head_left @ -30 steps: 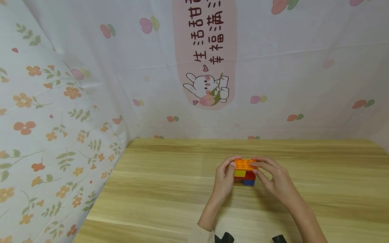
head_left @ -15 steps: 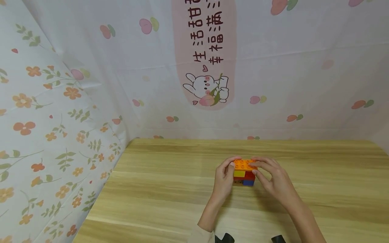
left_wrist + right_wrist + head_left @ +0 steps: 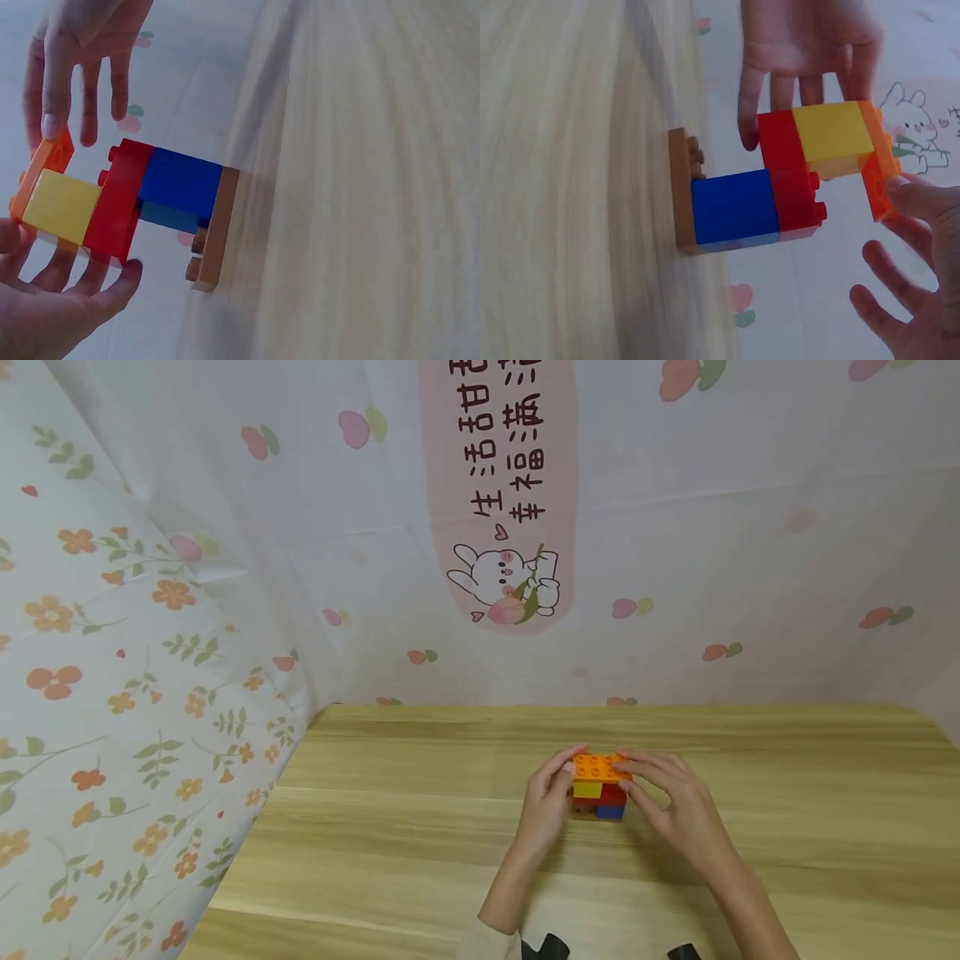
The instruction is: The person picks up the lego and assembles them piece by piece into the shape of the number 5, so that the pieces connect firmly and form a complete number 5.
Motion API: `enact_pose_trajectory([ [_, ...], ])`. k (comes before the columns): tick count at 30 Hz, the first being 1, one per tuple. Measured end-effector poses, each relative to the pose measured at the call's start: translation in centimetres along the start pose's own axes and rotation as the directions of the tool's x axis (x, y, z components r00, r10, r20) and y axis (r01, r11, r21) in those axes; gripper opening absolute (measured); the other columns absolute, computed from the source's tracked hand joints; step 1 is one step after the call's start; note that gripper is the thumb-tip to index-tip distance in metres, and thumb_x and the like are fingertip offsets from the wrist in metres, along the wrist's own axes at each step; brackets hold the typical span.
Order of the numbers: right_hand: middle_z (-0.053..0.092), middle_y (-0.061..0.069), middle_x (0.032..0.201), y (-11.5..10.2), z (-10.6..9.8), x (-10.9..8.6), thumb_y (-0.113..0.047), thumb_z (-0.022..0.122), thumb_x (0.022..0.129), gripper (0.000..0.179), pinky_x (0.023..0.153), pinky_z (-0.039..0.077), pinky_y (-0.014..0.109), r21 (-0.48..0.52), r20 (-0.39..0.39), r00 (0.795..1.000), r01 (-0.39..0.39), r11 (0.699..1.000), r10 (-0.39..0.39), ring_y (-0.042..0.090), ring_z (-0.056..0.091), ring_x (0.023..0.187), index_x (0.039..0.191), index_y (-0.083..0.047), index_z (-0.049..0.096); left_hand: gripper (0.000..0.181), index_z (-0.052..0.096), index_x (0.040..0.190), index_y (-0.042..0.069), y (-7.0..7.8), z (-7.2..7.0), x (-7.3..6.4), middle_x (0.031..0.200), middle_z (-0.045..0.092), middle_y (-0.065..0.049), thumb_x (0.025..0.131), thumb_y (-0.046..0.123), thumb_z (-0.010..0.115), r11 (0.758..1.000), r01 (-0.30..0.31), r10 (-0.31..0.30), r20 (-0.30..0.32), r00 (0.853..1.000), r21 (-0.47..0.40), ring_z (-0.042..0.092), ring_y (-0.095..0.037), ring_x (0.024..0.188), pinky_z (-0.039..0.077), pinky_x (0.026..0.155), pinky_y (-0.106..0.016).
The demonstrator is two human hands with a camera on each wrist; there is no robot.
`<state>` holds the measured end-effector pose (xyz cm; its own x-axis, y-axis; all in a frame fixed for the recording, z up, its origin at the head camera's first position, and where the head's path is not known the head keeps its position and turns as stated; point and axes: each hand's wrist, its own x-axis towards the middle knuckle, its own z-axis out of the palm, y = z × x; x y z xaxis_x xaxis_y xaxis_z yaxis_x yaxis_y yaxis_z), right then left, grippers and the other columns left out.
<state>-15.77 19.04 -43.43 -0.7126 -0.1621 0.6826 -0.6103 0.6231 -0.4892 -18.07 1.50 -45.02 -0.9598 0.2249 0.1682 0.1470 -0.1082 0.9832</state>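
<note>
A small tower of toy building bricks stands on the wooden table. Its base is a flat brown brick (image 3: 679,191), with a blue brick (image 3: 733,206) on one end. Above lies a red brick (image 3: 120,195), then a yellow brick (image 3: 61,204) toward the left, topped by a flat orange brick (image 3: 595,767) whose right end overhangs. My left hand (image 3: 545,806) holds the tower's left side, its fingers behind the yellow and red bricks and its thumb near the orange one. With thumb and index finger, my right hand (image 3: 684,806) pinches the orange brick's overhanging end; its other fingers extend behind.
The wooden table (image 3: 405,827) runs back to a printed cloth (image 3: 660,527) hanging behind it. Another flowered cloth (image 3: 97,718) hangs along the left. Two black objects (image 3: 553,947) show at the bottom edge between the forearms.
The whole head view has shifted slightly, with everything a little farther left. Both hands keep their places on the brick tower, and no brick has visibly moved within it.
</note>
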Motion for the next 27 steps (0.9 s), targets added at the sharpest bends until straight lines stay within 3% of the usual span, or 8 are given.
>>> enact_pose_trajectory([
  [4, 0.062, 0.01, 0.117, -0.2, -0.4, 0.1, 0.006, 0.077, 0.067, 0.046, 0.095, 0.031, 0.014, 0.078, -0.054, 0.999, 0.013, 0.997, -0.009, 0.022, 0.051, 0.108, 0.111, -0.005, 0.067, 0.038, 0.049, 0.134, 0.019, -0.3, -0.5, 0.1, 0.13, 0.052, -0.007, 0.102, 0.025, 0.029, 1.0, -0.021, 0.021, -0.02, 1.0, -0.011, 0.047, -0.02, 0.118, 0.037, 0.096, -0.045],
  [10, 0.059, 0.016, 0.121, -0.4, -2.3, 0.5, -0.016, 0.074, 0.077, 0.047, 0.099, 0.033, 0.023, 0.16, -0.156, 0.986, 0.09, 0.983, -0.065, 0.021, 0.048, 0.115, 0.12, -0.001, 0.061, 0.042, 0.048, 0.133, 0.011, 0.2, -1.9, 0.2, 0.128, 0.053, -0.005, 0.102, 0.029, 0.026, 0.992, -0.124, 0.124, -0.122, 0.985, 0.006, 0.044, -0.027, 0.121, 0.032, 0.097, -0.056],
  [13, 0.059, 0.016, 0.12, -0.5, -2.9, 0.1, -0.036, 0.067, 0.084, 0.053, 0.1, 0.03, 0.023, 0.104, -0.125, 0.986, 0.127, 0.986, -0.114, 0.02, 0.048, 0.115, 0.122, -0.001, 0.059, 0.043, 0.049, 0.133, 0.009, 0.8, -2.9, -0.1, 0.129, 0.053, -0.003, 0.103, 0.029, 0.025, 0.976, -0.171, 0.185, -0.103, 0.977, 0.137, 0.045, -0.023, 0.121, 0.033, 0.098, -0.052],
  [16, 0.057, 0.015, 0.122, -0.4, -3.2, -0.7, -0.047, 0.058, 0.087, 0.06, 0.101, 0.028, 0.021, 0.027, -0.055, 0.986, 0.16, 0.987, -0.158, 0.022, 0.048, 0.114, 0.126, -0.001, 0.057, 0.041, 0.046, 0.135, 0.011, 1.4, -4.0, -0.6, 0.132, 0.05, -0.003, 0.103, 0.028, 0.027, 0.906, -0.227, 0.246, -0.01, 0.969, 0.358, 0.043, -0.02, 0.124, 0.033, 0.1, -0.046],
  [18, 0.053, 0.013, 0.128, -0.4, -3.5, -1.3, -0.052, 0.054, 0.087, 0.067, 0.103, 0.024, 0.02, -0.039, 0.023, 0.988, 0.151, 0.988, -0.151, 0.024, 0.045, 0.117, 0.132, -0.003, 0.052, 0.04, 0.042, 0.138, 0.011, 1.7, -4.8, -1.0, 0.136, 0.046, -0.004, 0.102, 0.027, 0.032, 0.81, -0.3, 0.298, 0.088, 0.951, 0.503, 0.041, -0.021, 0.126, 0.032, 0.101, -0.044],
  [20, 0.045, 0.012, 0.137, -0.3, -3.7, -1.9, -0.058, 0.052, 0.085, 0.076, 0.104, 0.02, 0.017, -0.093, 0.114, 0.985, 0.144, 0.985, -0.133, 0.026, 0.041, 0.122, 0.137, -0.003, 0.044, 0.045, 0.037, 0.141, 0.011, 1.9, -5.6, -1.2, 0.141, 0.041, -0.006, 0.099, 0.027, 0.042, 0.673, -0.403, 0.353, 0.209, 0.912, 0.621, 0.037, -0.022, 0.128, 0.032, 0.102, -0.044],
  [25, 0.022, 0.014, 0.15, 0.1, -3.9, -2.8, -0.068, 0.046, 0.081, 0.095, 0.107, 0.007, 0.02, -0.204, 0.296, 0.949, 0.177, 0.963, -0.112, 0.031, 0.024, 0.134, 0.145, -0.001, 0.026, 0.081, 0.028, 0.145, 0.005, 2.1, -7.5, -0.5, 0.149, 0.027, -0.01, 0.082, 0.037, 0.067, 0.191, -0.643, 0.46, 0.511, 0.726, 0.741, 0.028, -0.024, 0.135, 0.026, 0.105, -0.047],
  [27, 0.017, 0.016, 0.152, 0.4, -3.7, -3.0, -0.07, 0.045, 0.08, 0.099, 0.109, 0.004, 0.023, -0.236, 0.327, 0.937, 0.21, 0.949, -0.126, 0.034, 0.019, 0.136, 0.146, 0.0, 0.022, 0.089, 0.03, 0.144, 0.004, 2.0, -8.0, -0.1, 0.151, 0.022, -0.01, 0.076, 0.045, 0.071, 0.028, -0.683, 0.446, 0.602, 0.662, 0.73, 0.024, -0.025, 0.136, 0.022, 0.106, -0.049],
])
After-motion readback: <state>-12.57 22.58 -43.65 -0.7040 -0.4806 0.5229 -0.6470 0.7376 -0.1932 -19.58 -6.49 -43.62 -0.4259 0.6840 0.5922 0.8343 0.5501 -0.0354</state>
